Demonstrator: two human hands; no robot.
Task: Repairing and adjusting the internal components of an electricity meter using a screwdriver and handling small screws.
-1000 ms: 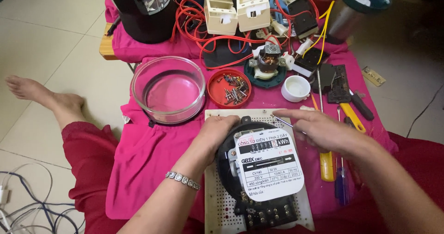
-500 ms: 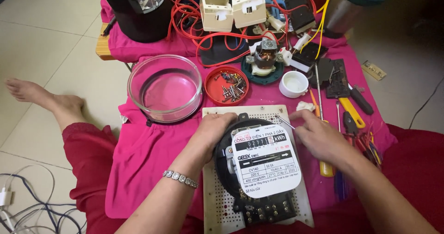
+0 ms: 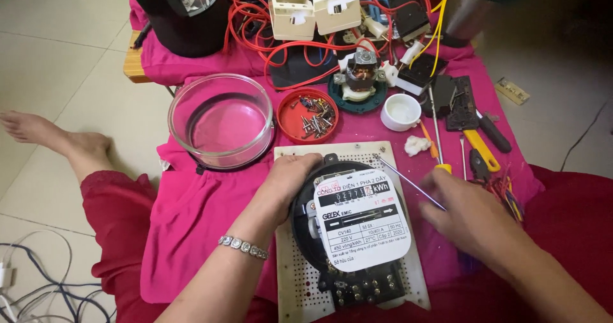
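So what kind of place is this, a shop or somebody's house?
Probably a home repair spot on the floor, not a shop. A low table under a pink cloth stands on floor tiles, crowded with an opened meter, red wires and a lid of screws.

Quick count: one electricity meter [image 3: 357, 233] on one perforated white board [image 3: 290, 285], right under the left hand [image 3: 290, 179] fingers. One thin screwdriver [image 3: 408, 182] running out from the right hand [image 3: 463, 214] fingers. Just past the left fingertips: one clear glass bowl [image 3: 220, 122] and one red lid of screws [image 3: 306, 115], too many to count. Further out: one small motor [image 3: 361, 80], one white cup [image 3: 401, 111], two cream switch boxes [image 3: 313, 7]. Beyond the right fingers: one yellow-handled pliers [image 3: 482, 150], one cotton wad [image 3: 416, 145].
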